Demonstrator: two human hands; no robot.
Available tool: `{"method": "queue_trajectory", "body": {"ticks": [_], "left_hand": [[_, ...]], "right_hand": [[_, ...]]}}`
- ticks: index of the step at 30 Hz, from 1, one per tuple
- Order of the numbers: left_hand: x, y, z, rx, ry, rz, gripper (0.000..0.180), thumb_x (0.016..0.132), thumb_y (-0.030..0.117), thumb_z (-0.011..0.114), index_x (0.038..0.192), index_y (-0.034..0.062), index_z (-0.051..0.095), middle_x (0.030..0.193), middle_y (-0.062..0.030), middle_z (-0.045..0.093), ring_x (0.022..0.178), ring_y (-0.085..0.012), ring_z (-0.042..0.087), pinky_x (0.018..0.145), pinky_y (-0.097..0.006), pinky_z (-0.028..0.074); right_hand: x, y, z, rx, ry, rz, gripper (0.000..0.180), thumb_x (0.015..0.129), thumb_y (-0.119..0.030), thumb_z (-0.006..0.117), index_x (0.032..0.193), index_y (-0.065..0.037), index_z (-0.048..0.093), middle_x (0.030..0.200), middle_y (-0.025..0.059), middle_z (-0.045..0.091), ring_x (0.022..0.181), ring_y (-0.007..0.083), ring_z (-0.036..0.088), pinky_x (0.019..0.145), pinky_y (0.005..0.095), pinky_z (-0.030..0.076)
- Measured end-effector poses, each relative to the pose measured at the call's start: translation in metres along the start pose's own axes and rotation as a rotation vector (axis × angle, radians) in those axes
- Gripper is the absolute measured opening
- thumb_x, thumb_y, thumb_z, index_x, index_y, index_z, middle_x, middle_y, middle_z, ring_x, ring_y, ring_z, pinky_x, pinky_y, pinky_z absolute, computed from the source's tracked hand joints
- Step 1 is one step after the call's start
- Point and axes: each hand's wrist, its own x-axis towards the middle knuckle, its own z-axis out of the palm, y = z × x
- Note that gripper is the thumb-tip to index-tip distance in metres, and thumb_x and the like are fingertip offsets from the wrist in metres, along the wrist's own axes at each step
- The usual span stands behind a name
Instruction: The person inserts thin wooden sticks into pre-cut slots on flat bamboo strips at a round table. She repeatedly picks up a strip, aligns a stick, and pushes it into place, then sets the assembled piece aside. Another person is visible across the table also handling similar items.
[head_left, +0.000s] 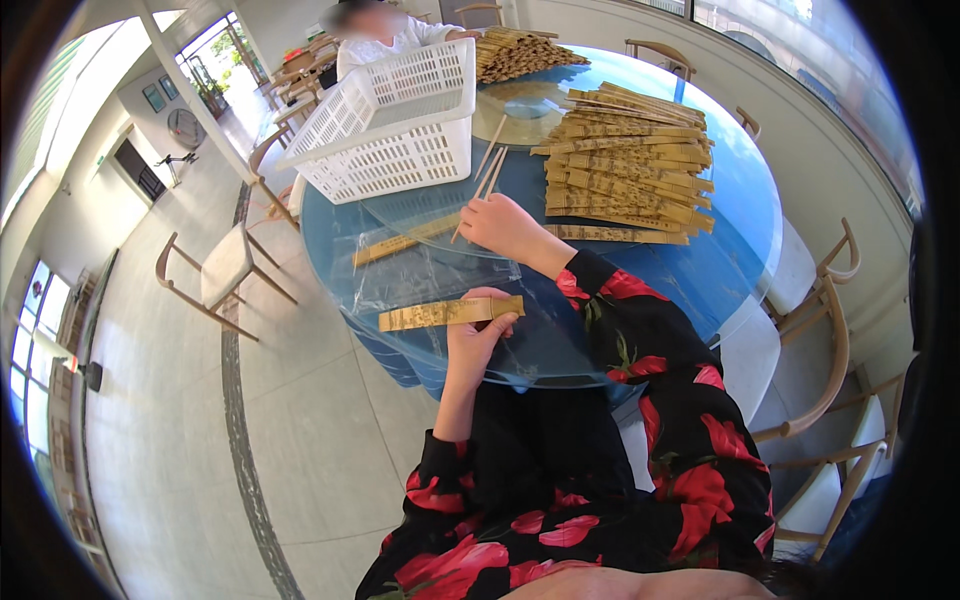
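Observation:
My left hand (478, 338) is closed on a yellow printed paper chopstick sleeve (420, 314), held level near the table's front edge, thumb on its right end. Above and slightly right, my right hand (500, 230) pinches thin wooden chopsticks (493, 176) that slant up from its fingers; their exact number is hard to tell. Just left of this hand, another yellow sleeve (400, 242) lies on the blue table. A large stack of similar yellow sleeves (628, 170) fills the table to the right of my right hand.
A white slatted plastic basket (400, 155) stands at the table's left. Behind it sits a person (385, 40) in white, beside a farther heap of yellow sleeves (522, 55). Clear plastic film (385, 285) covers the table (740, 200) near me. Wooden chairs (228, 268) stand around.

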Motion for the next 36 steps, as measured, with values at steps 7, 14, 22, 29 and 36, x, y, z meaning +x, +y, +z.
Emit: {"method": "queue_trajectory", "body": {"ticks": [7, 14, 22, 29, 36], "left_hand": [[-0.002, 0.002, 0.002, -0.078, 0.009, 0.003, 0.026, 0.086, -0.005, 0.067, 0.11, 0.0015, 0.058, 0.088, -0.0052, 0.063, 0.071, -0.0106, 0.057, 0.065, -0.023, 0.048], [-0.005, 0.001, -0.003, -0.215, 0.036, 0.014, 0.028, 0.089, -0.005, 0.064, 0.115, 0.0014, 0.055, 0.09, -0.0065, 0.061, 0.074, -0.0126, 0.056, 0.068, -0.024, 0.047], [-0.008, 0.001, -0.007, -0.344, 0.096, 0.016, 0.028, 0.092, -0.002, 0.064, 0.118, 0.0012, 0.053, 0.089, -0.0059, 0.058, 0.075, -0.0137, 0.056, 0.068, -0.025, 0.048], [-0.01, 0.001, -0.006, -0.376, 0.103, 0.031, 0.028, 0.092, -0.001, 0.064, 0.118, 0.001, 0.053, 0.088, -0.0059, 0.058, 0.075, -0.0143, 0.056, 0.068, -0.025, 0.048], [-0.009, -0.003, -0.007, -0.379, 0.128, 0.044, 0.029, 0.092, -0.002, 0.064, 0.119, 0.0015, 0.052, 0.089, -0.0061, 0.058, 0.075, -0.0137, 0.056, 0.068, -0.025, 0.048]], "right_hand": [[-0.032, 0.011, -0.084, 0.382, 0.408, 0.294, 0.017, 0.085, -0.006, 0.062, 0.1, -0.009, 0.056, 0.099, 0.0027, 0.064, 0.084, 0.02, 0.066, 0.072, 0.0317, 0.053], [-0.109, 0.028, -0.111, 1.424, 1.035, 0.923, 0.007, 0.103, -0.008, 0.046, 0.108, -0.006, 0.05, 0.097, 0.0133, 0.065, 0.073, 0.0142, 0.062, 0.063, 0.0266, 0.049], [-0.138, 0.029, -0.099, 2.014, 1.068, 1.076, 0.007, 0.102, -0.016, 0.048, 0.103, -0.009, 0.05, 0.091, 0.0113, 0.063, 0.066, 0.0139, 0.056, 0.056, 0.0247, 0.043], [-0.14, 0.029, -0.104, 1.988, 1.006, 1.06, 0.006, 0.101, -0.015, 0.048, 0.103, -0.01, 0.05, 0.091, 0.0115, 0.063, 0.064, 0.0139, 0.056, 0.054, 0.0238, 0.041], [-0.135, 0.023, -0.107, 2.044, 0.935, 1.089, 0.006, 0.101, -0.015, 0.048, 0.102, -0.01, 0.05, 0.089, 0.0115, 0.064, 0.066, 0.0141, 0.059, 0.058, 0.0242, 0.046]]}}
